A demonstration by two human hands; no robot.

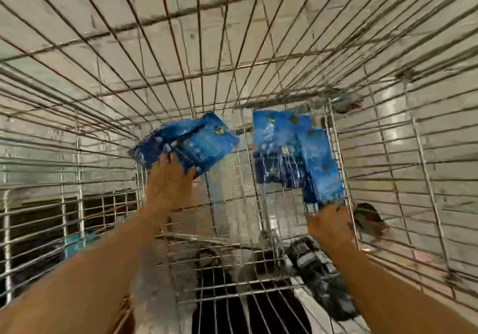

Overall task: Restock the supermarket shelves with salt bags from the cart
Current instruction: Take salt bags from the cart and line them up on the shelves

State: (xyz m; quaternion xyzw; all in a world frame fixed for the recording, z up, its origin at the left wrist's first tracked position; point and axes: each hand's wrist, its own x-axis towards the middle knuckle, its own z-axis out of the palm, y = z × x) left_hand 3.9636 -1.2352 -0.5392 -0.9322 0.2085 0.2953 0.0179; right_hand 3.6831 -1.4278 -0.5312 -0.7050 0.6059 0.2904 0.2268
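My left hand [168,181] is gripping a blue salt bag [185,143] by its near edge, and my right hand [328,223] is pinching the bottom corner of a second blue bag [292,152]. I am holding both inside the wire cart [388,152], well apart.
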